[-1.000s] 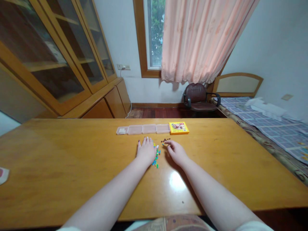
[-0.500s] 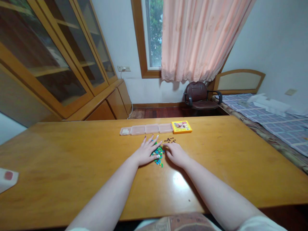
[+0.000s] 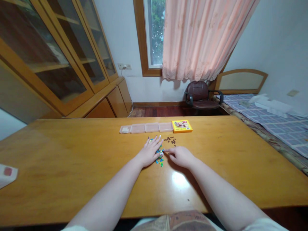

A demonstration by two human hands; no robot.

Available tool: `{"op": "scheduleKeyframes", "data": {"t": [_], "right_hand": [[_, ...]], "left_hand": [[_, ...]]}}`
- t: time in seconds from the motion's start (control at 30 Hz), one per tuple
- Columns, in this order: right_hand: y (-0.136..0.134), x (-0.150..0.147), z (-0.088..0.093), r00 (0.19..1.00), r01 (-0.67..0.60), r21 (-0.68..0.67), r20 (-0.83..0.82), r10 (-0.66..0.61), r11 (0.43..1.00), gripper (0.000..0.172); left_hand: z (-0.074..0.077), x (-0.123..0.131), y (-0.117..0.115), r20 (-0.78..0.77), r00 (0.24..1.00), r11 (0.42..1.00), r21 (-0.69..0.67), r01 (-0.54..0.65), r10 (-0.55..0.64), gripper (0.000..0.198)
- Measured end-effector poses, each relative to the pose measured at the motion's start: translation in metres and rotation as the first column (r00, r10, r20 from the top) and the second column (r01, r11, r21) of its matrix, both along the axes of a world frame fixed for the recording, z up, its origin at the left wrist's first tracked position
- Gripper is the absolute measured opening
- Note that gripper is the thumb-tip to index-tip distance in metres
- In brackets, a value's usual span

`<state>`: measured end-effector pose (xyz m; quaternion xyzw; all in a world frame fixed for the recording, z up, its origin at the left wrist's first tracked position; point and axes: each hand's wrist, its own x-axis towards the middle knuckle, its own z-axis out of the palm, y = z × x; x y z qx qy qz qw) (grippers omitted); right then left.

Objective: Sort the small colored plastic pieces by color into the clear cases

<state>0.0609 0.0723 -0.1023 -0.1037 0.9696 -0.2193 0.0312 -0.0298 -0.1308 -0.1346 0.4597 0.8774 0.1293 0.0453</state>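
My left hand (image 3: 151, 152) lies spread over a pile of tiny blue, green, yellow and white building bricks (image 3: 160, 160), hiding much of it. To its right, my right hand (image 3: 182, 156) reaches in with the index finger stretched out to the pile's right edge. The thumb stands apart below that finger and the other fingers are curled; I see nothing held. Beyond the right hand lies a loose group of small brown bricks (image 3: 173, 141), separate from the coloured ones.
A row of clear plastic trays (image 3: 152, 127) runs along the far side of the wooden table (image 3: 84, 160), with a yellow box (image 3: 182, 126) at its right end. One small dark piece (image 3: 188, 200) lies near the front edge. A white object (image 3: 8, 175) stands at far left.
My left hand has shifted slightly right over the pile. My right hand has moved a little right and nearer, its index finger now straighter; more brown bricks show.
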Motion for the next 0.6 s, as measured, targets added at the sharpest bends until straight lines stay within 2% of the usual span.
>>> {"op": "scheduleKeyframes", "data": {"t": [0.13, 0.2, 0.3, 0.4, 0.6], "right_hand": [[0.0, 0.001, -0.002, 0.999, -0.041, 0.043, 0.009, 0.041, 0.998, 0.044], [0.0, 0.001, -0.003, 0.998, -0.058, 0.067, 0.006, 0.058, 0.996, 0.044], [0.0, 0.001, -0.004, 0.998, -0.059, 0.082, 0.006, 0.059, 0.995, 0.043], [0.0, 0.002, -0.002, 1.0, -0.028, 0.062, -0.005, 0.028, 0.998, 0.04], [-0.003, 0.003, -0.001, 0.999, -0.032, 0.093, -0.009, 0.033, 0.995, 0.041]], "left_hand": [[0.018, -0.005, -0.016, 0.004, 0.996, 0.986, 0.142, -0.085, 0.085, 0.041], [0.029, -0.003, -0.022, 0.056, 0.993, 0.981, 0.159, -0.115, 0.107, 0.034], [0.043, 0.007, -0.026, 0.137, 0.987, 0.993, 0.071, -0.09, 0.08, 0.031], [0.052, 0.017, -0.026, 0.146, 0.989, 0.999, -0.031, -0.034, 0.039, 0.03], [0.055, 0.021, -0.024, 0.137, 0.988, 0.994, -0.09, -0.063, 0.074, 0.032]]}}
